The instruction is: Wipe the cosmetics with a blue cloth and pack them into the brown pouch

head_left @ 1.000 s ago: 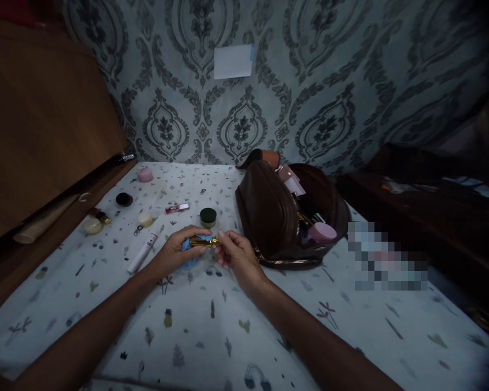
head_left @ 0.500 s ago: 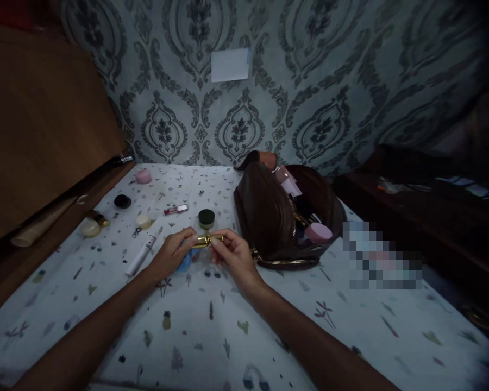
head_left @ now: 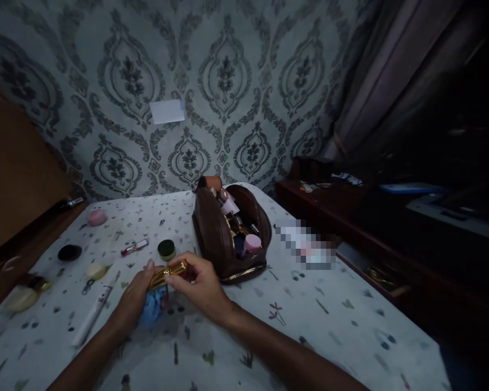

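Note:
A shiny gold lipstick tube (head_left: 176, 267) is held between both hands above the table. My left hand (head_left: 132, 296) closes around its left end and also has a crumpled blue cloth (head_left: 152, 307) tucked beneath the fingers. At the other end, my right hand (head_left: 204, 285) pinches the tube between thumb and fingers. Just beyond the hands stands a dark-lidded round jar (head_left: 166, 250). The open brown zip bag (head_left: 209, 239), to the right, contains a pink-lidded jar (head_left: 252, 243) and several other cosmetics.
On the patterned tablecloth (head_left: 212, 355) at left lie a white tube (head_left: 92, 317), a small red-and-clear tube (head_left: 134, 247), a pink jar (head_left: 96, 218), a black round item (head_left: 69, 252) and a cream-coloured round item (head_left: 95, 270). A blurred-out item (head_left: 305, 244) lies right of the bag.
The view has swung to the right, so things appear further left. Both hands keep hold of the lipstick tube, which now tilts up at its right end.

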The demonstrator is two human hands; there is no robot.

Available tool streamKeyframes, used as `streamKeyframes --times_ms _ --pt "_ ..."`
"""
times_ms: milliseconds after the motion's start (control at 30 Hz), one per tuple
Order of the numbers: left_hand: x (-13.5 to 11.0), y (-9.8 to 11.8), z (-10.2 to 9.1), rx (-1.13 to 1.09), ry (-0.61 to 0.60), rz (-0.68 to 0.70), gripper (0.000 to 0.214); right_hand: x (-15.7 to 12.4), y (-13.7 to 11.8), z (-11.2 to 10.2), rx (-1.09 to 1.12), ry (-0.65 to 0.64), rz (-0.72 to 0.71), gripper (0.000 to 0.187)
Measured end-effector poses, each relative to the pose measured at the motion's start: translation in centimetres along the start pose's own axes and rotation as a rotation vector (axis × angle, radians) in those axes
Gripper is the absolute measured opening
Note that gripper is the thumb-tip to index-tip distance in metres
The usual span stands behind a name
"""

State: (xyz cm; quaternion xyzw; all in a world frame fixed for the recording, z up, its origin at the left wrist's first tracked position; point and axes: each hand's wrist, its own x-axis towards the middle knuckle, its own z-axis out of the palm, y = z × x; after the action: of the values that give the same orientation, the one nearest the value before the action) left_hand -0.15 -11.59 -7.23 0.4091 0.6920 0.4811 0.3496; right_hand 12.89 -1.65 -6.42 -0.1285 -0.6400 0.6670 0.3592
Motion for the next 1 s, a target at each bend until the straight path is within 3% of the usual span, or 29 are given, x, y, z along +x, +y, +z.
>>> streamKeyframes --times_ms 167,300,367,433,533,633,767,1000 --pt "0.6 3.3 2.4 -0.068 -0.103 0.043 0.059 -0.8 -4.3 -3.9 -0.25 -0.067 -0.122 0.016" --pt "1.4 5.6 4.1 -0.04 -0.254 0.227 0.061 -1.5 -7.8 -7.2 -0.243 -0.07 -0.158 0.013" --pt "2.0 6.9 4.8 0.165 -0.29 0.371 0.061 -1.6 -9.2 -8.8 -0.233 0.012 -0.169 0.015" --pt "2.6 8.1 5.3 0.529 -0.26 0.542 0.052 -1.5 -10.4 -10.5 -0.227 0.092 -0.198 0.018" --pt "3.5 9.0 6.1 1.136 -0.102 0.794 0.04 -1.1 -11.7 -12.8 -0.243 0.187 -0.272 0.019" --pt "4.1 8.7 6.5 1.475 0.07 0.993 0.04 -0.3 -12.1 -14.5 -0.367 0.211 -0.321 0.016" --pt "4.4 7.9 6.6 1.535 0.151 1.163 0.034 0.7 -11.8 -15.5 -0.606 0.089 -0.285 0.012" --pt "5.2 6.8 7.0 1.407 0.191 1.219 0.025 3.1 -11.8 -15.9 -0.916 -0.248 -0.135 0.008"
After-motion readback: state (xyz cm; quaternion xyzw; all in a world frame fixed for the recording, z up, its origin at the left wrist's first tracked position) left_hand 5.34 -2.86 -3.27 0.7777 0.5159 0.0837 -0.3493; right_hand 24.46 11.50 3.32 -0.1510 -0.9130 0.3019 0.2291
